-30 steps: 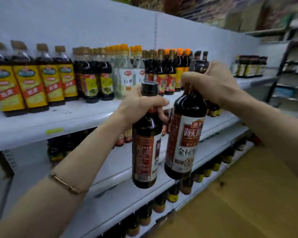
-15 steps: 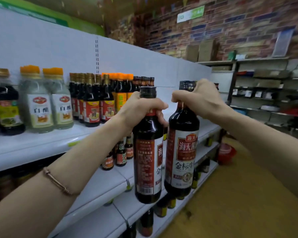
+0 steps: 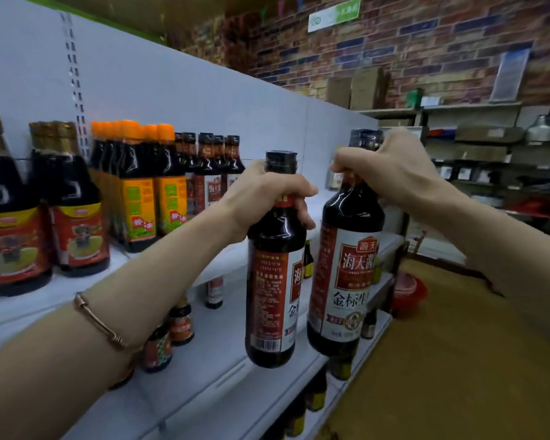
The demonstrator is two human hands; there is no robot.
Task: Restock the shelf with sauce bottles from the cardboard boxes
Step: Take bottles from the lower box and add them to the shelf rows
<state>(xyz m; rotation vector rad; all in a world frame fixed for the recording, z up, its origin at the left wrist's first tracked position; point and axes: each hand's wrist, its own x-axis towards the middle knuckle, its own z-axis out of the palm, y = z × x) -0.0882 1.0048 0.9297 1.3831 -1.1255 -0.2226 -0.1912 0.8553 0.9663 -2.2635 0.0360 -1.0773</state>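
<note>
1. A white metal shelf runs from the lower left toward the back right. Along its back edge at the left stand dark sauce bottles with red-and-yellow labels, then orange-capped dark bottles with yellow labels, then black-capped bottles.
2. To the right of that row the same shelf surface is bare up to its far end, with the white back panel behind it.
3. My left hand is curled tight around the neck of a tall dark glass sauce bottle with a red-and-white label, upright in the air over the shelf's front edge.
4. My right hand grips the neck of a second tall dark bottle with a white-and-red label, just beside the first and also off the shelf.
5. A thin rose-gold bangle sits on my left wrist.
6. At the right lies a tan floor.
</note>
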